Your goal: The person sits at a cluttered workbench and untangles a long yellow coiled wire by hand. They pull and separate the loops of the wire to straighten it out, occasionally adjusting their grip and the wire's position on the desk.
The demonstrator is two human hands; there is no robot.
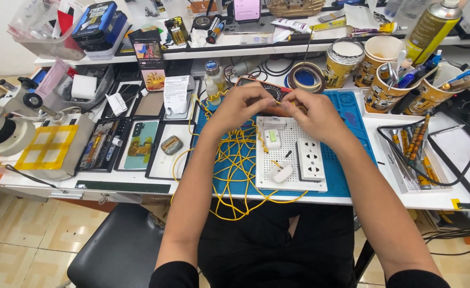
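Observation:
My left hand (238, 108) and my right hand (314, 113) meet over the far edge of a white perforated board (290, 140), fingers pinched together around a thin yellow wire (234, 176); what exactly sits between the fingertips is hidden. On the board sit a white wall socket (310, 159), a small white switch (272, 139) and a round white part (281, 172). The board lies on a blue work mat (348, 144). Loose loops of the yellow wire spill over the mat's left side and the table's front edge. A red-edged meter (275, 92) lies just behind my hands.
Paper cups (387, 88) full of tools and pens stand at the back right, beside a spray can (431, 25). Disassembled phones in trays (139, 145) lie left of the mat, a microscope (5, 122) further left. A tape roll (305, 78) sits behind. Black cables (448, 170) are at right.

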